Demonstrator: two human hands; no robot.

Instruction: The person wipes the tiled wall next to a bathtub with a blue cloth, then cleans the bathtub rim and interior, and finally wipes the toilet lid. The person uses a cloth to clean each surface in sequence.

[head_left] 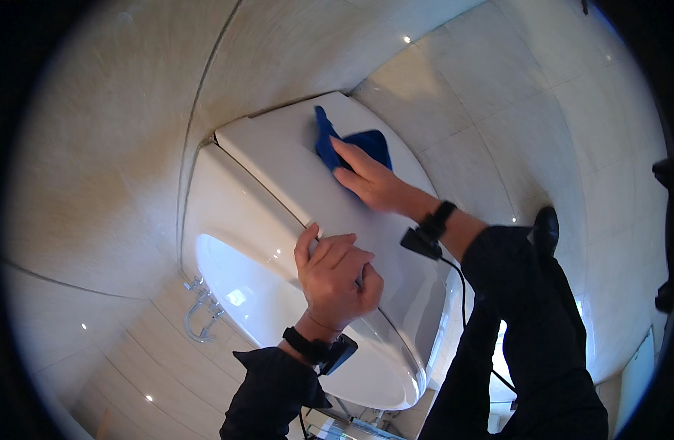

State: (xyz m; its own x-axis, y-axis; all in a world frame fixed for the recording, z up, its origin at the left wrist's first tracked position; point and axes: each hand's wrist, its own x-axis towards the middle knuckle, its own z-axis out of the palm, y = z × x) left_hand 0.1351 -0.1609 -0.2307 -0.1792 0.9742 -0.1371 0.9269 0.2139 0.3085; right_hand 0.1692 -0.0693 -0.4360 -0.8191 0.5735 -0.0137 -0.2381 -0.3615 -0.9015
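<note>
My right hand [366, 176] is closed on a blue cloth [370, 147], which lies bunched and partly folded against the smooth white side panel [271, 147] of a bathtub. My left hand [333, 275] is curled at the seam between this panel and the tub's rim [234, 191]. A sliver of something pale and grey shows among its fingers, but what it is stays hidden under the hand. Beyond the rim the tub's white basin [234, 268] curves down, with glossy light spots on it. Both wrists carry black straps with small black devices.
Beige tiled wall [117, 147] rises behind the tub's end. A chrome tap [199, 315] juts out at the tub's left side. Tiled floor [513, 139] lies to the right, with my black shoe [546, 231] on it. A black cable [463, 293] hangs from my right wrist.
</note>
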